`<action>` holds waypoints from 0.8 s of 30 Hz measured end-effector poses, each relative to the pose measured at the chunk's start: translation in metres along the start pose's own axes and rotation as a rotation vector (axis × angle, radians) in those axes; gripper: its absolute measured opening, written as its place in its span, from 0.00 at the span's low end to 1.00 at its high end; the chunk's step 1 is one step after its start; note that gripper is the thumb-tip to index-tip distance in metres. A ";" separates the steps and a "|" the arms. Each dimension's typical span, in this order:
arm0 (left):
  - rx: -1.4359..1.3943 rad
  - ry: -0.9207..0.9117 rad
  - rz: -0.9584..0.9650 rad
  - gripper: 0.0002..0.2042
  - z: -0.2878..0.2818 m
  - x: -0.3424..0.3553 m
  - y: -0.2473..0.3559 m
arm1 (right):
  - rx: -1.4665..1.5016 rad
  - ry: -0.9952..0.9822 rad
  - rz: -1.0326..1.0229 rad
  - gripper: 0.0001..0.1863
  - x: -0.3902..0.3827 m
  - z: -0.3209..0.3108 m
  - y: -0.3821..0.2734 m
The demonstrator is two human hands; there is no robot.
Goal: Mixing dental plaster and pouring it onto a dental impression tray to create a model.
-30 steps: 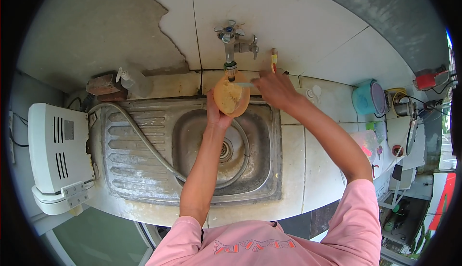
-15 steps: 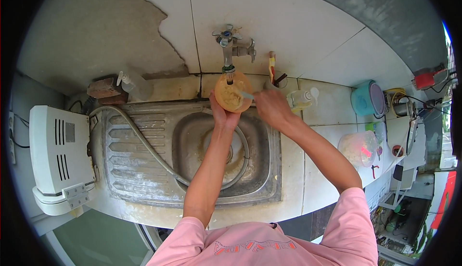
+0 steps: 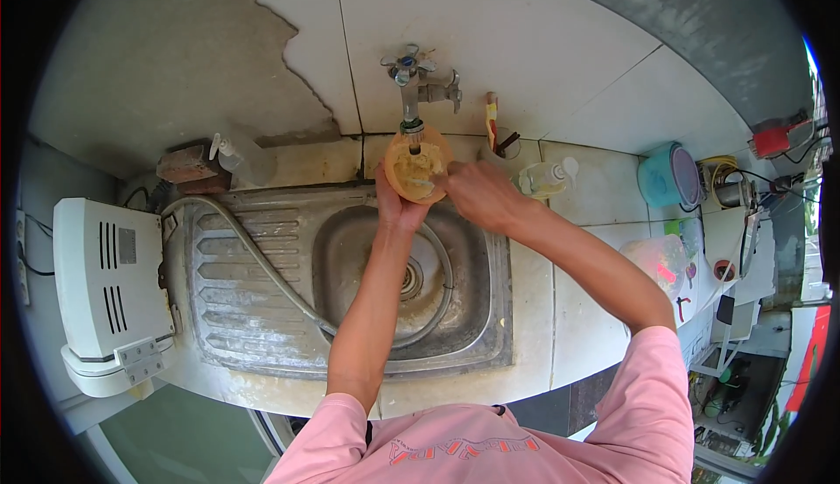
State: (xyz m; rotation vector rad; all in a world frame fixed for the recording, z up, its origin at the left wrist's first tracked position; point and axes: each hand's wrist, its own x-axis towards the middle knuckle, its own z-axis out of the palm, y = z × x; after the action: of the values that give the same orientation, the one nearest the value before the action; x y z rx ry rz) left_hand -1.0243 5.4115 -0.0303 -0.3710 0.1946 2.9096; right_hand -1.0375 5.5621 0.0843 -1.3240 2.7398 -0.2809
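Directly beneath the tap spout [image 3: 415, 138], an orange bowl [image 3: 444, 145] is held over the far edge of the sink, tilted toward me. Pale yellowish, lumpy stuff [image 3: 409, 167] coats its inside. My left hand [image 3: 401, 206] is closed around the bowl's near left side from below. At the bowl's right rim, my right hand [image 3: 483, 193] is closed on a pale flat-ended utensil. The fingers now hide most of that utensil, and its tip is hard to make out.
A grey hose [image 3: 262, 256] loops across the drainboard into the steel sink [image 3: 477, 309]. Pump bottles [image 3: 549, 178] stand behind on the ledge, near a cup of brushes [image 3: 502, 150]. A white appliance [image 3: 105, 274] is at left; tubs [image 3: 661, 178] stand at right.
My right hand has moved left and closer in over the bowl's rim, covering the utensil that showed before. The bowl has shifted slightly left; the stuff inside looks wetter.
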 end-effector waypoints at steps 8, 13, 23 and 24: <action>0.025 0.047 -0.085 0.26 -0.012 -0.007 -0.004 | -0.263 0.078 -0.140 0.15 0.017 -0.017 0.027; 0.110 0.120 0.088 0.25 -0.016 -0.016 -0.003 | -0.084 0.079 0.195 0.06 -0.001 0.013 0.019; -0.006 0.088 0.141 0.25 -0.017 -0.007 -0.026 | 0.217 0.059 0.331 0.07 -0.008 0.026 -0.003; -0.026 0.108 0.137 0.26 -0.016 -0.006 -0.025 | 0.049 -0.037 0.389 0.06 -0.011 0.022 -0.004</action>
State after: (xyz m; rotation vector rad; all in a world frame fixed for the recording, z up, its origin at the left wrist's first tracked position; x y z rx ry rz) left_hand -1.0092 5.4325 -0.0463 -0.5405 0.2059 3.0308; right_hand -1.0245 5.5652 0.0633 -0.7504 2.8571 -0.2856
